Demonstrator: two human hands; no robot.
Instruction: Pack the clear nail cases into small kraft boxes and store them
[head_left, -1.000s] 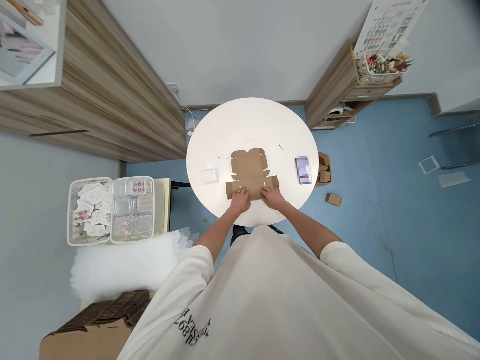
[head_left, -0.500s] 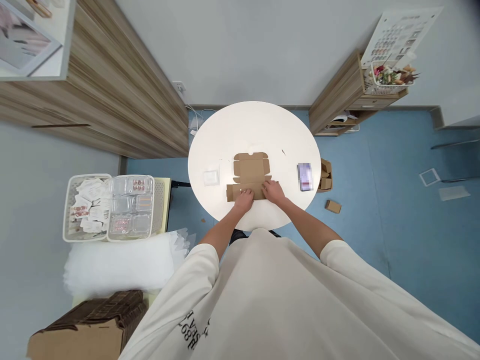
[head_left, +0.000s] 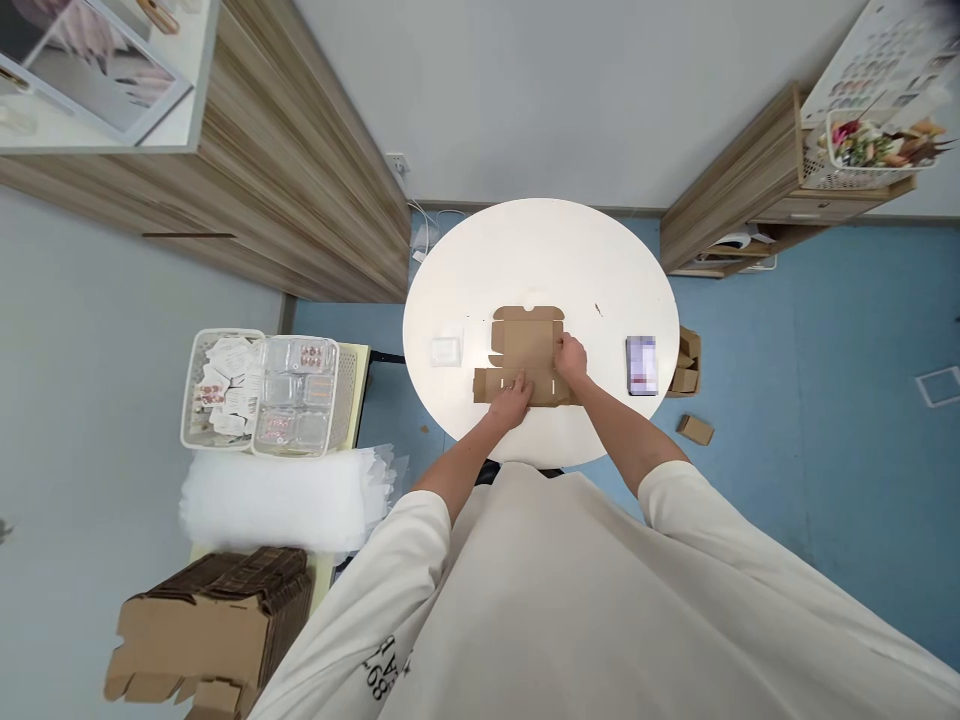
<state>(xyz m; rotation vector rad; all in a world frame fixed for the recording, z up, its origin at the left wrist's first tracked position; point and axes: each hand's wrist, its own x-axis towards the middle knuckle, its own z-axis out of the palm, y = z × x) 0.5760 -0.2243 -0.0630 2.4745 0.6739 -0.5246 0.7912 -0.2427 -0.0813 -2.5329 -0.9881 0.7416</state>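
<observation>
A flat, unfolded brown cardboard box (head_left: 527, 342) lies on the round white table (head_left: 540, 250) in front of me. My left hand (head_left: 512, 402) rests on its near panel with the fingers stretched forward, pressing on the card. At the box's right edge, my right hand (head_left: 571, 358) has its fingers closed on a side flap; the fingertips are partly hidden. A small clear plastic case (head_left: 445, 351) lies on the table to the left. On the right lies a purple rectangular item (head_left: 641, 365), blurred by pixels.
To the left, white baskets (head_left: 259, 450) hold packets and clear cases, beside white foam sheets (head_left: 277, 498) and stacked cardboard (head_left: 202, 630). An open carton (head_left: 694, 345) and a small brown box (head_left: 695, 430) are on the floor at right. Wooden cabinets flank the table.
My right hand has moved from the near panel forward to the right side flap. My left hand stays on the near panel, fingers now straighter. The camera view has shifted left.
</observation>
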